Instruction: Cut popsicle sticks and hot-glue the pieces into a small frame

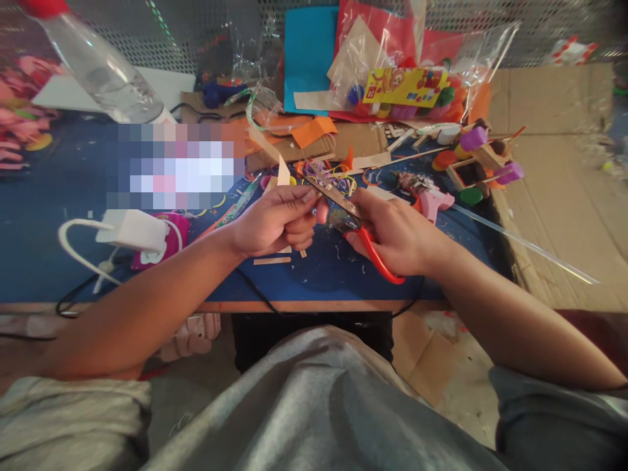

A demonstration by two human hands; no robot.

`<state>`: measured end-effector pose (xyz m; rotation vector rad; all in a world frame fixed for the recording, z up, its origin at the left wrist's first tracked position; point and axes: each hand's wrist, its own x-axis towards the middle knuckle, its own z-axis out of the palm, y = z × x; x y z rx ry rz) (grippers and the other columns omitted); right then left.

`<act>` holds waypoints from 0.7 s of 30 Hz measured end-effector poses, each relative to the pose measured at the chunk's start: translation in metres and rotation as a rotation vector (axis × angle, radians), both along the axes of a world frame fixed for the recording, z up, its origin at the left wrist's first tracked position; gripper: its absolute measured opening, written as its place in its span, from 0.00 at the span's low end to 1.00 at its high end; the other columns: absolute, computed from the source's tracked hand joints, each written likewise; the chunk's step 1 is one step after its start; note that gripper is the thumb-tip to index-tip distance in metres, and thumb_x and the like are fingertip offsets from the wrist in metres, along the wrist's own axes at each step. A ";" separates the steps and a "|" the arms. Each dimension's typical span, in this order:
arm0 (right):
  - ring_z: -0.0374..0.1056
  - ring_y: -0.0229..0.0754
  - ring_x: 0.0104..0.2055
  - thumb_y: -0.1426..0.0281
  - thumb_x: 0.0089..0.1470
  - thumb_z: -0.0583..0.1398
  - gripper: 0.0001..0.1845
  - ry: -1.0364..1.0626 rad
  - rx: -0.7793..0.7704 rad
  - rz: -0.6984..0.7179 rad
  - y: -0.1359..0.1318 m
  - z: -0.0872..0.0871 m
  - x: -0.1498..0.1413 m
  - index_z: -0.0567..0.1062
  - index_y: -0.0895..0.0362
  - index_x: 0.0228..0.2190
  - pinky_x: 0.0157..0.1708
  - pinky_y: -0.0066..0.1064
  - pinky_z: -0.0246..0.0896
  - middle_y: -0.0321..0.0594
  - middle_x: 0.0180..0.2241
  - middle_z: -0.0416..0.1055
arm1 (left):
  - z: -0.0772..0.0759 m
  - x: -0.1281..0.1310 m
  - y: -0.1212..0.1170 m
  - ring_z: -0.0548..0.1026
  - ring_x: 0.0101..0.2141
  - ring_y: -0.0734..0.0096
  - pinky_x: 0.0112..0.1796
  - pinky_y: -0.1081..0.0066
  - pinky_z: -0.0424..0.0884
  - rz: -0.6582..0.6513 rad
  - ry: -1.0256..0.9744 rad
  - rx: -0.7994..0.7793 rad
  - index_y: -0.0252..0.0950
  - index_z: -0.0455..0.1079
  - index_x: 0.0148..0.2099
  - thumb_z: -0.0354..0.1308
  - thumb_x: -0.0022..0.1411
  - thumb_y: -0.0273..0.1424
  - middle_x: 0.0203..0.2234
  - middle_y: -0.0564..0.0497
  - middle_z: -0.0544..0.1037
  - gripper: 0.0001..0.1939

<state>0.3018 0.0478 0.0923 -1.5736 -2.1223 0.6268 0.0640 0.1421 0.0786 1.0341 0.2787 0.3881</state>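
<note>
My left hand (282, 219) is closed in a pinch in the middle of the view. Its thumb and finger hold a small pale piece (328, 188), whose kind I cannot make out. Around the red handles of a pair of scissors (377, 258) my right hand (400, 229) is closed. The blades point up and to the left, right at the left fingertips and the pale piece. Whether the blades touch the piece is unclear. A cream paper strip (283, 171) stands up just behind my left hand. Below it on the blue table lies a flat wooden stick (272, 261).
A pink glue gun (436, 201) lies right of my hands. Behind are colourful rubber bands (343, 180), orange paper (314, 131) and a bag of clay pots (407, 88). At left stand a white charger (135, 232) and a bottle (110, 72). Cardboard (564, 196) covers the right side.
</note>
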 end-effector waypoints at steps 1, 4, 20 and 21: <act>0.60 0.45 0.25 0.59 0.56 0.60 0.14 0.010 0.001 0.010 0.000 0.000 0.000 0.62 0.49 0.39 0.31 0.36 0.49 0.31 0.22 0.64 | 0.000 -0.001 0.001 0.49 0.15 0.83 0.19 0.79 0.60 -0.024 0.005 -0.006 0.34 0.78 0.38 0.72 0.74 0.44 0.16 0.65 0.51 0.19; 0.60 0.45 0.24 0.62 0.55 0.60 0.13 0.021 -0.006 0.051 0.000 -0.002 0.000 0.61 0.49 0.39 0.31 0.37 0.49 0.31 0.22 0.65 | 0.003 -0.003 0.002 0.48 0.14 0.83 0.19 0.78 0.59 -0.110 0.009 -0.025 0.35 0.79 0.40 0.73 0.73 0.45 0.16 0.65 0.51 0.18; 0.59 0.47 0.26 0.64 0.50 0.60 0.15 -0.039 0.102 -0.080 0.004 -0.010 -0.005 0.61 0.48 0.39 0.33 0.38 0.50 0.35 0.27 0.67 | -0.016 0.009 -0.007 0.65 0.25 0.70 0.30 0.67 0.60 0.585 0.214 1.048 0.39 0.72 0.36 0.53 0.84 0.53 0.23 0.53 0.70 0.28; 0.58 0.47 0.26 0.65 0.50 0.60 0.15 -0.041 0.094 -0.067 0.003 -0.010 -0.005 0.60 0.48 0.39 0.33 0.38 0.50 0.34 0.26 0.67 | -0.016 0.009 -0.007 0.65 0.25 0.70 0.30 0.67 0.60 0.564 0.216 1.057 0.39 0.70 0.34 0.52 0.84 0.53 0.23 0.53 0.70 0.29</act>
